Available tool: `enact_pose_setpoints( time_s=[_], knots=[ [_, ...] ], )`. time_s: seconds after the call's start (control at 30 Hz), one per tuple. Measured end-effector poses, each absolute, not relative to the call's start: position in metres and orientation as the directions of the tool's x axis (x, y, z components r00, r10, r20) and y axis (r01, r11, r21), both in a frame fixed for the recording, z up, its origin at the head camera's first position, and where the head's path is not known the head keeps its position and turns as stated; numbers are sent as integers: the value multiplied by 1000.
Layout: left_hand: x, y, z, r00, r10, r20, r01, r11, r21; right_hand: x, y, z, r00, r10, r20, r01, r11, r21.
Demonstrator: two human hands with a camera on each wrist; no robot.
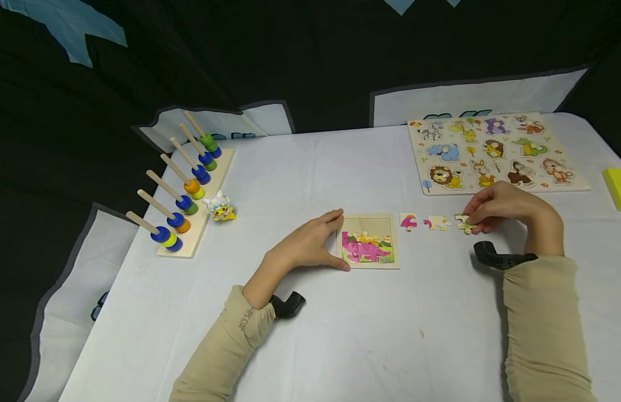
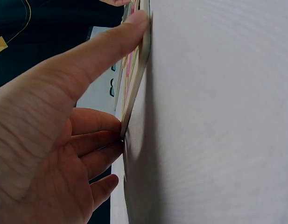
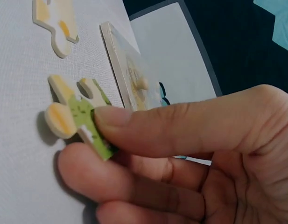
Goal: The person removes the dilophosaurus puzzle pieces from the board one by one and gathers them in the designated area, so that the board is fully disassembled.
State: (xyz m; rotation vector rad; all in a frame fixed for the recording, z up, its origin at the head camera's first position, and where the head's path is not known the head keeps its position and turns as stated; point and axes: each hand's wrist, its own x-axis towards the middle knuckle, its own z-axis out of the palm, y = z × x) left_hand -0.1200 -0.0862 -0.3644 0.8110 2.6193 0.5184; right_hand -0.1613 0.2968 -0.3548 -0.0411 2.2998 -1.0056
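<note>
My left hand holds the left side of a small wooden puzzle tray, thumb at its near corner and fingers along its far left part. Pink dinosaur pieces fill the tray's lower part; its upper part shows bare wood. In the right wrist view, a green and yellow jigsaw piece is pinched between the thumb and fingers of my right hand, tilted just off the cloth. Between tray and right hand lie a pink and white jigsaw piece and a yellow and white one.
An animal peg puzzle board lies at the back right, beyond my right hand. A yellow block sits at the right edge. On the left stand a wooden peg rack with coloured rings and a small figurine.
</note>
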Motion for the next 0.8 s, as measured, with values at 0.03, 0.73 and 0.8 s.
enact_pose_setpoints(
  time_s=[0.03, 0.73, 0.8],
  knots=[
    [-120, -86, -364, -775, 593, -217, 465, 769, 438, -162, 296, -355, -804, -262, -534, 211, 713, -668],
    [-120, -86, -364, -775, 595, -210, 469, 766, 440, -162, 279, -342, -784, -197, -589, 213, 805, -554],
    [-120, -86, -364, -775, 597, -210, 471, 765, 439, -162, 279, -342, -793, -190, -579, 196, 820, -538]
  ],
)
